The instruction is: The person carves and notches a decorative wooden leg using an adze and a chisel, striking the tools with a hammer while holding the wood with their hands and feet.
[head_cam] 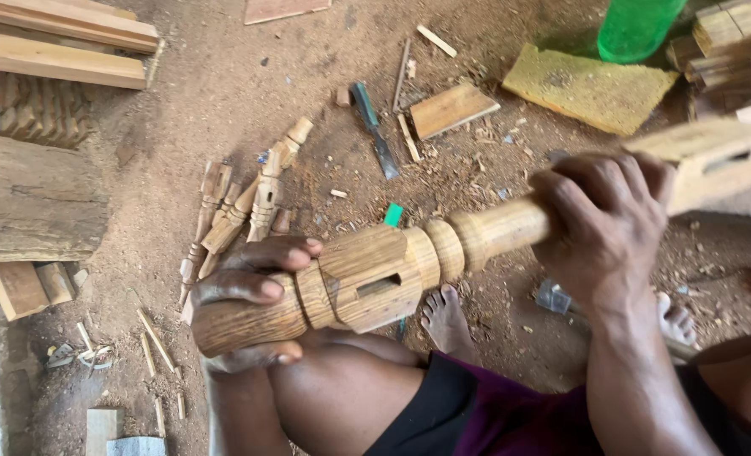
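Observation:
I hold a long turned wooden post (375, 274) across my lap, with rounded rings, a square block and a cut slot in its middle. My left hand (253, 295) wraps around its thick round end at the left. My right hand (608, 219) grips the narrower round shaft at the right, just before the pale square end with another slot (713, 160). My bare knee and foot (443, 317) show beneath the post.
A pile of small turned spindles (240, 207) lies on the dirt floor at the left. A chisel (374, 127), wood offcuts (451, 108), a yellow sponge-like block (587, 89) and a green bottle (637, 25) lie beyond. Planks and a beam (38, 194) line the left side.

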